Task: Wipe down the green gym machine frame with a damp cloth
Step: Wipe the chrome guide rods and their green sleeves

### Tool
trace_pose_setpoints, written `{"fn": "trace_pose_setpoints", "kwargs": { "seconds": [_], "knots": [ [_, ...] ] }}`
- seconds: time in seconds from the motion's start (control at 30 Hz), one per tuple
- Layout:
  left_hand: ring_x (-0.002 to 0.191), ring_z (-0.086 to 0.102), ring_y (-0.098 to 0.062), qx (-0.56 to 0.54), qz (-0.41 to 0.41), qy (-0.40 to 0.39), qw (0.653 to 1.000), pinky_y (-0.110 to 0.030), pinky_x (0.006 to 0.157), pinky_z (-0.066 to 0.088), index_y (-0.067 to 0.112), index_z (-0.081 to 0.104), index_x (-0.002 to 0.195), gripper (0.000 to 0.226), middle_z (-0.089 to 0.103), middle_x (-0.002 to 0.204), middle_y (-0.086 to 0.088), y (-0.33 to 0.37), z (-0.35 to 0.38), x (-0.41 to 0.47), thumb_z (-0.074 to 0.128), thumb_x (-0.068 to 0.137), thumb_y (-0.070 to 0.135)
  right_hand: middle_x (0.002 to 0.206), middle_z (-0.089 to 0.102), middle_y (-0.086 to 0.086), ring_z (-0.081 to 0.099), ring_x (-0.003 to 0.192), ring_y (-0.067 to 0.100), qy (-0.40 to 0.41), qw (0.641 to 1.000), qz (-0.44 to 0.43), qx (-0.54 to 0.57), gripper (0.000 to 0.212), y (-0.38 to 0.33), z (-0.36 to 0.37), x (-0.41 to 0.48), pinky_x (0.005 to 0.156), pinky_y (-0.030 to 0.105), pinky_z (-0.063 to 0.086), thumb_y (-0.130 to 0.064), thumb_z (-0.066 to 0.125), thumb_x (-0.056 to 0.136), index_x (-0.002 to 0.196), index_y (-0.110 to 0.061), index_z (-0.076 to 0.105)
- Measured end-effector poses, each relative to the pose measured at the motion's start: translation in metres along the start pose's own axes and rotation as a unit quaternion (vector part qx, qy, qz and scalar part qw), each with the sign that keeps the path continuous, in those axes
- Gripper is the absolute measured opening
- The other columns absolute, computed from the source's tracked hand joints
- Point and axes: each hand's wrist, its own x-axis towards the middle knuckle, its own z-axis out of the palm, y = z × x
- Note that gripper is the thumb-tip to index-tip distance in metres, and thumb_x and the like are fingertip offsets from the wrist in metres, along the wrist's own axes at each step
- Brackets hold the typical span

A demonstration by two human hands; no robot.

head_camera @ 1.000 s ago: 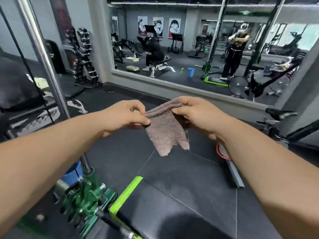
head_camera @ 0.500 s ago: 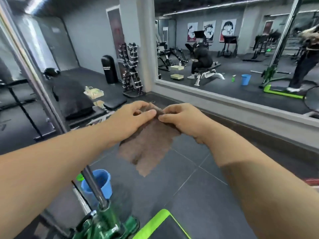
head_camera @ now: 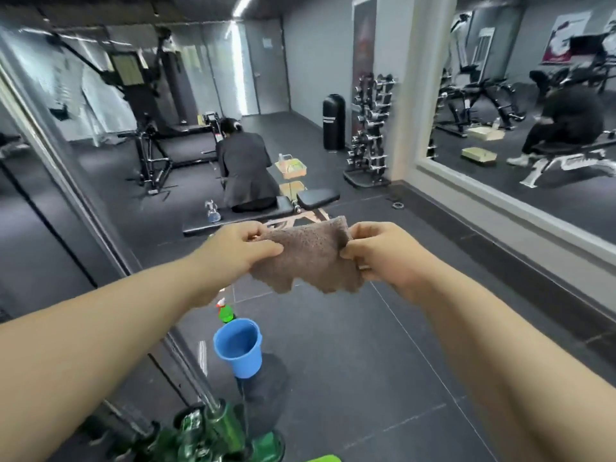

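Note:
A brown terry cloth point(head_camera: 310, 255) hangs stretched between my two hands at chest height. My left hand point(head_camera: 238, 251) pinches its left top corner and my right hand point(head_camera: 383, 255) grips its right edge. The green machine frame point(head_camera: 213, 431) shows at the bottom centre, its glossy green base joined to a chrome upright post point(head_camera: 100, 208) that rises to the upper left. The cloth is well above the green base and touches no part of the frame.
A blue bucket point(head_camera: 238, 348) stands on the dark floor just beyond the green base, with a green spray bottle point(head_camera: 225, 311) behind it. A person in black point(head_camera: 245, 171) sits on a bench ahead. A dumbbell rack point(head_camera: 370, 135) and wall mirror point(head_camera: 533, 105) stand right.
My view has swung left and up, so the bucket and seated person are now central. My hands moved apart, spreading the cloth wider than before.

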Motion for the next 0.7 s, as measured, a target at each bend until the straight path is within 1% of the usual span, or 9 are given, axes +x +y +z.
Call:
{"fn": "trace_pose_setpoints", "kwargs": {
  "seconds": [0.07,0.13,0.2,0.27,0.4,0.47,0.53,0.63,0.7],
  "knots": [
    [0.068,0.056,-0.011,-0.028,0.012,0.06,0.998,-0.024,0.06,0.043,0.019,0.067,0.083,0.006,0.065,0.07,0.007,0.006,-0.02,-0.001,0.07,0.088,0.018,0.077,0.052,0.014,0.049,0.073,0.023,-0.032,0.999,-0.007,0.015,0.016,-0.018,0.007,0.013,0.066,0.033,0.044,0.006,0.061,0.083,0.081,-0.009,0.057],
    [0.072,0.057,-0.012,-0.029,0.027,0.11,0.993,-0.028,0.063,0.044,0.026,0.068,0.083,0.008,0.066,0.076,0.006,0.008,-0.035,-0.004,0.068,0.091,0.025,0.075,0.055,0.014,0.052,0.071,0.022,-0.042,0.999,-0.027,-0.006,0.014,-0.035,0.014,0.025,0.066,0.033,0.044,0.004,0.062,0.081,0.078,-0.01,0.059],
    [0.072,0.056,-0.015,-0.023,0.039,0.158,0.986,-0.03,0.065,0.045,0.027,0.066,0.084,0.01,0.065,0.079,0.002,0.006,-0.048,-0.012,0.065,0.093,0.026,0.065,0.054,0.007,0.047,0.06,0.019,-0.04,0.996,-0.046,-0.058,0.019,-0.052,0.029,0.034,0.055,0.025,0.037,-0.003,0.065,0.08,0.067,-0.014,0.058],
    [0.071,0.056,-0.013,-0.008,0.051,0.211,0.976,-0.029,0.064,0.046,0.027,0.063,0.084,0.011,0.064,0.078,0.002,0.004,-0.061,-0.017,0.064,0.094,0.023,0.058,0.05,0.002,0.043,0.056,0.018,-0.048,0.993,-0.055,-0.096,0.024,-0.071,0.046,0.04,0.05,0.024,0.033,-0.008,0.065,0.081,0.061,-0.018,0.056],
    [0.074,0.057,-0.006,0.085,0.049,0.319,0.943,-0.023,0.061,0.041,0.031,0.061,0.085,0.01,0.064,0.078,0.011,-0.002,-0.094,-0.03,0.067,0.091,0.025,0.057,0.051,0.0,0.045,0.054,0.015,-0.099,0.985,-0.06,-0.131,0.024,-0.1,0.084,0.05,0.04,0.019,0.032,-0.006,0.061,0.088,0.066,-0.017,0.056],
    [0.074,0.057,0.002,0.103,0.057,0.351,0.929,-0.014,0.06,0.039,0.032,0.062,0.082,0.011,0.064,0.078,0.014,-0.007,-0.112,-0.036,0.07,0.089,0.027,0.061,0.055,0.0,0.049,0.053,0.013,-0.112,0.981,-0.065,-0.147,0.022,-0.113,0.102,0.056,0.035,0.015,0.032,-0.006,0.06,0.089,0.07,-0.018,0.059],
    [0.071,0.056,0.008,0.124,0.075,0.379,0.914,-0.007,0.056,0.037,0.032,0.062,0.078,0.013,0.064,0.073,0.015,-0.011,-0.13,-0.046,0.072,0.087,0.029,0.066,0.06,0.003,0.053,0.054,0.016,-0.127,0.975,-0.078,-0.164,0.016,-0.129,0.121,0.061,0.037,0.015,0.034,-0.006,0.06,0.088,0.076,-0.017,0.062],
    [0.063,0.054,0.005,0.143,0.086,0.399,0.901,-0.008,0.053,0.036,0.03,0.063,0.078,0.013,0.061,0.065,0.013,-0.014,-0.159,-0.053,0.07,0.088,0.032,0.063,0.061,0.005,0.056,0.047,0.015,-0.149,0.973,-0.093,-0.147,0.015,-0.154,0.144,0.072,0.038,0.017,0.038,-0.003,0.059,0.088,0.083,-0.017,0.063],
    [0.067,0.056,0.002,0.17,0.079,0.409,0.893,-0.01,0.054,0.038,0.03,0.062,0.085,0.009,0.063,0.07,0.012,-0.017,-0.184,-0.055,0.066,0.091,0.034,0.062,0.064,0.006,0.062,0.049,0.017,-0.165,0.974,-0.102,-0.12,0.013,-0.173,0.164,0.08,0.043,0.022,0.05,-0.001,0.058,0.089,0.093,-0.012,0.064]
  ]
}}
